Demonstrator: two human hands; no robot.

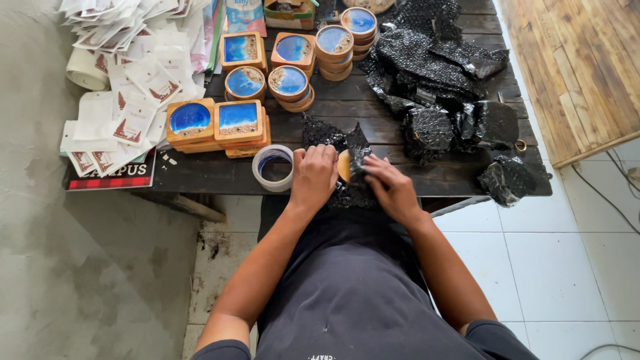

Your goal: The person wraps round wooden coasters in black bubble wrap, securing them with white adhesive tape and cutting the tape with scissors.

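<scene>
Both hands are curled at the near edge of the dark worktop (413,177). The left hand (313,175) grips a round wooden coaster (344,165), and the right hand (392,187) presses black bubble wrap (358,160) around it. A tape roll (273,168) sits just left of the coaster.

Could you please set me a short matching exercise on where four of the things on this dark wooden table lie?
Things:
1. clear roll of tape
2. round wooden coaster
3. white paper packets
4. black bubble-wrapped bundles

Places:
A. heaped at the table's left end
B. between the left hand and right hand
C. just left of the left hand
D. spread over the table's right side

Pairs: 1-C, 2-B, 3-A, 4-D
</scene>
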